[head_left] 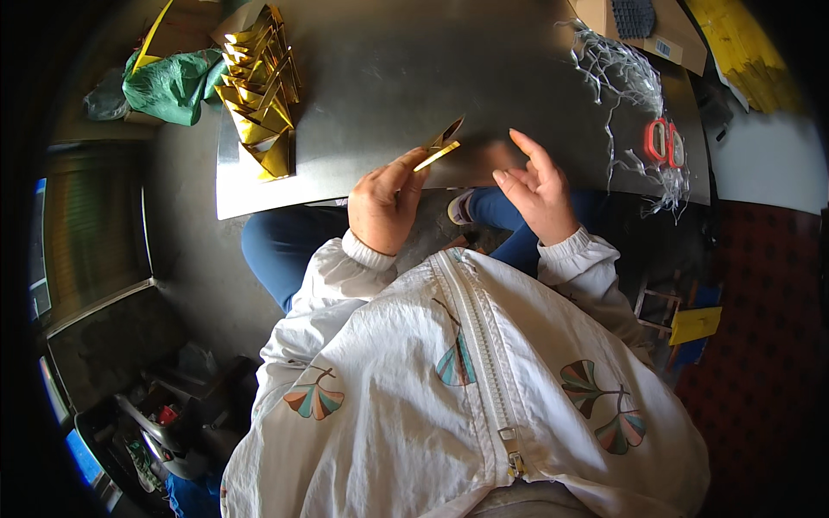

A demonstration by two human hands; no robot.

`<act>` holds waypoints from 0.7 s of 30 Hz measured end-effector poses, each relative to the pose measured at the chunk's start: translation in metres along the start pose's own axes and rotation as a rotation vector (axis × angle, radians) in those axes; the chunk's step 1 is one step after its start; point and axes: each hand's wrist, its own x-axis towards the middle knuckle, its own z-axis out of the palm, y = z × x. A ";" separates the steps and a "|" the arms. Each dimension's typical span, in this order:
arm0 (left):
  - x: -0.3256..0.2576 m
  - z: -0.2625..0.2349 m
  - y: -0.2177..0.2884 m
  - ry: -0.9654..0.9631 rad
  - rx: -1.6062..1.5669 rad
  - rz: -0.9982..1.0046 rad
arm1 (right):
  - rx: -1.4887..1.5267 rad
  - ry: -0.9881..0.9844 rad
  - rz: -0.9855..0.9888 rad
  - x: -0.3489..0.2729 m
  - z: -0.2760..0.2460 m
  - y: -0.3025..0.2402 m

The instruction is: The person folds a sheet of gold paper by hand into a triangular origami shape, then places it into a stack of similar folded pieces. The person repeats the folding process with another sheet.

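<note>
Between the fingertips and thumb of my left hand (384, 203) is a small piece of folded gold foil paper (439, 155), held above the near edge of the dark table. Its folded edge catches the light, and its upper part points away from me. My right hand (540, 190) is a short way to the right of it, empty, with the index finger stretched out and the thumb apart from it. At the table's left lies a stack of folded gold foil pieces (259, 95), nested in a row.
Red-handled scissors (663, 142) lie on the right of the table (414, 69), by a tangle of white strings (617, 69). A cardboard piece (682, 39) is at the far right corner. A green plastic bag (173, 86) sits beyond the left edge. A yellow bundle (747, 52) is far right.
</note>
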 end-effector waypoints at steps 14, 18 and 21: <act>0.005 -0.053 -0.010 0.068 -0.917 -0.697 | 0.410 -0.373 0.335 0.050 0.067 -0.048; -0.008 -0.068 -0.025 0.124 -0.798 -0.678 | 0.386 -0.473 0.395 0.050 0.087 -0.059; -0.019 -0.089 -0.042 0.146 -0.777 -0.708 | 0.212 -0.513 0.335 0.055 0.111 -0.063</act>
